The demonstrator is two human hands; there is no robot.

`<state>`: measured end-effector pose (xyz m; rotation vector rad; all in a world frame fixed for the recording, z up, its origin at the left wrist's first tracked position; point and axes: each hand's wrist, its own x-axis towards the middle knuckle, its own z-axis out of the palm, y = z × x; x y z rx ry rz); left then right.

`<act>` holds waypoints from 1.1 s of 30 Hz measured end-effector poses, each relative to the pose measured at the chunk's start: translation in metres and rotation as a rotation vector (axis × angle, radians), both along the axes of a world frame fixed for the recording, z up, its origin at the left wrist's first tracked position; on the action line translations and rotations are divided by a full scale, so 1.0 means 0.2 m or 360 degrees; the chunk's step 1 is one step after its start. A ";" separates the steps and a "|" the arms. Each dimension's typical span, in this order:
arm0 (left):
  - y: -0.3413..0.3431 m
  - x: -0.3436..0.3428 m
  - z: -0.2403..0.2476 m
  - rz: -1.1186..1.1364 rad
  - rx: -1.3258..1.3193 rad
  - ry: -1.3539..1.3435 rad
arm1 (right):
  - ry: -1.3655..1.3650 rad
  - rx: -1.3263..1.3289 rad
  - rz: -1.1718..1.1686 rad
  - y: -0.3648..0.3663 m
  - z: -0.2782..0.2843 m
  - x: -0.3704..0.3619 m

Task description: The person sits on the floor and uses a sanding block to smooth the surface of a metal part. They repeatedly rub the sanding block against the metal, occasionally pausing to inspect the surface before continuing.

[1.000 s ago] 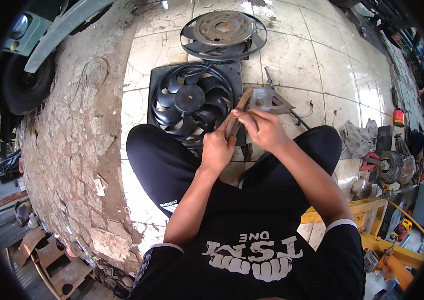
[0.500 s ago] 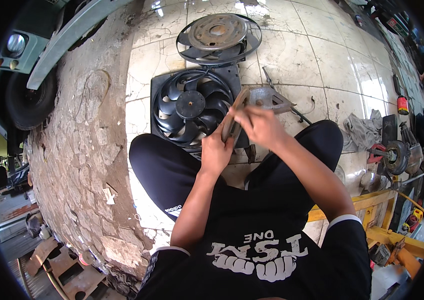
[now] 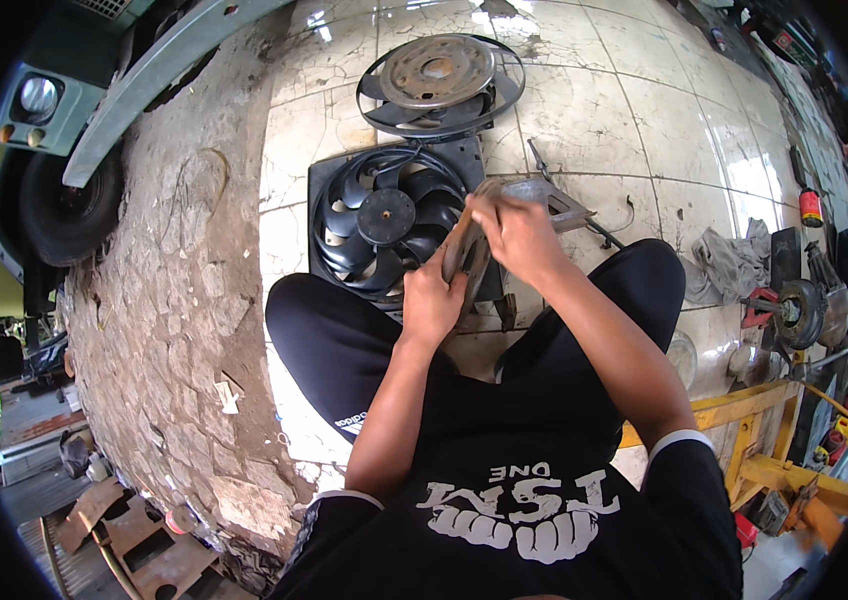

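My left hand (image 3: pixel 432 300) is closed round the lower end of a curved, brownish metal piece (image 3: pixel 459 250), held up almost on edge between my knees. My right hand (image 3: pixel 521 240) is closed at that piece's upper end, fingers pressed together; whatever they pinch is hidden. Just beyond the left hand lies a black radiator fan (image 3: pixel 386 216) in its square shroud. A grey metal bracket (image 3: pixel 566 210) rests on the tiles past my right hand, partly covered by it.
Farther off, a rusty round metal disc (image 3: pixel 414 75) lies on a second fan (image 3: pixel 376 110). Rough broken ground and a vehicle wheel (image 3: pixel 74 205) are at left. On the right are a grey rag (image 3: pixel 734 262), a small wheel (image 3: pixel 799 312) and a yellow frame (image 3: pixel 714 412).
My right hand has shifted slightly left and up along the curved piece, its fingers less blurred. The left hand keeps its hold. The whole view has tilted a little.
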<state>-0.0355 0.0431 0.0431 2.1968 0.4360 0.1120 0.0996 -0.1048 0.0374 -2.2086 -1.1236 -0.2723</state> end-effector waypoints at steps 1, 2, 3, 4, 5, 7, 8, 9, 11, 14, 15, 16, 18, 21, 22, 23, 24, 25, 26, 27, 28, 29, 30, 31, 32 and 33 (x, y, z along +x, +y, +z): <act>0.00 -0.01 0.00 -0.0008 0.0010 -0.0029 | -0.0022 0.0036 0.0141 -0.02 0.01 -0.08; 0.00 -0.01 -0.01 -0.0024 0.0010 -0.0040 | -0.0048 0.0076 0.0287 -0.03 0.02 -0.12; 0.01 -0.01 -0.02 -0.0040 0.0009 -0.0049 | -0.0129 0.0137 0.0263 -0.03 0.00 -0.13; 0.01 -0.01 -0.03 -0.0056 0.0008 -0.0058 | -0.0008 0.0024 0.0114 -0.03 0.00 -0.08; 0.00 0.01 -0.01 -0.0032 0.0028 -0.0097 | 0.0126 -0.0098 -0.0031 -0.02 0.03 -0.02; -0.02 0.02 0.01 -0.0022 0.0012 -0.0050 | 0.0300 -0.0172 -0.0220 -0.02 -0.01 0.08; -0.02 0.04 0.01 -0.0024 0.0008 -0.0028 | 0.0205 -0.0141 -0.0078 -0.02 0.00 0.05; -0.01 0.02 0.01 -0.0033 -0.0018 0.0018 | 0.0108 -0.0114 0.0069 -0.04 0.03 -0.02; -0.01 -0.03 0.02 -0.0046 -0.0075 0.0114 | -0.0038 0.0222 0.0203 -0.05 0.02 -0.17; -0.02 0.02 0.03 -0.0066 0.0008 0.0007 | 0.0081 0.0042 -0.0077 -0.05 -0.02 -0.02; -0.03 0.01 0.03 -0.0056 0.0016 0.0011 | 0.0090 0.0186 -0.0121 -0.03 -0.02 0.02; -0.03 0.01 0.03 -0.0047 0.0024 0.0015 | 0.0067 0.0107 -0.0048 -0.04 -0.02 -0.01; -0.02 0.00 0.03 -0.0061 -0.0007 0.0032 | 0.0008 -0.0055 0.0090 -0.05 0.04 -0.09; -0.03 -0.01 0.06 -0.0106 -0.0048 0.0061 | -0.0031 0.0027 0.0061 -0.08 0.01 -0.03; -0.04 -0.01 0.05 -0.0106 -0.0042 0.0047 | -0.0022 -0.0029 0.0001 -0.09 -0.01 -0.01; -0.04 0.01 0.05 -0.0100 -0.0031 0.0017 | -0.0017 -0.0032 0.0010 -0.08 0.00 -0.01; -0.04 0.02 0.04 -0.0094 -0.0021 -0.0013 | -0.0012 -0.0035 0.0019 -0.07 0.00 -0.03; -0.03 -0.01 -0.03 -0.0085 0.0042 -0.0163 | -0.0008 -0.0038 0.0028 -0.07 0.01 -0.06; -0.03 -0.01 -0.03 -0.0096 0.0002 -0.0076 | -0.0011 -0.0044 0.0017 -0.08 0.01 -0.07; -0.03 -0.03 -0.01 -0.0099 -0.0041 0.0012 | 0.0035 -0.0064 0.0162 -0.11 -0.01 -0.14; -0.03 -0.03 0.01 -0.0103 -0.0084 0.0100 | -0.0067 0.0266 0.0208 -0.09 -0.05 -0.15; -0.03 -0.04 0.03 -0.0097 -0.0067 0.0043 | -0.0092 0.0145 0.0135 -0.10 -0.02 -0.11; -0.03 -0.04 0.01 -0.0098 -0.0039 0.0029 | -0.0120 0.0027 0.0056 -0.10 0.00 -0.07; -0.02 -0.03 -0.01 -0.0098 -0.0012 0.0015 | -0.0032 0.0041 -0.0011 -0.09 -0.01 -0.06; -0.02 -0.01 -0.02 -0.0109 0.0018 -0.0010 | 0.0044 0.0057 -0.0089 -0.07 -0.01 -0.03; -0.02 0.00 -0.02 -0.0103 0.0027 -0.0034 | 0.0120 0.0073 -0.0167 -0.07 -0.02 -0.02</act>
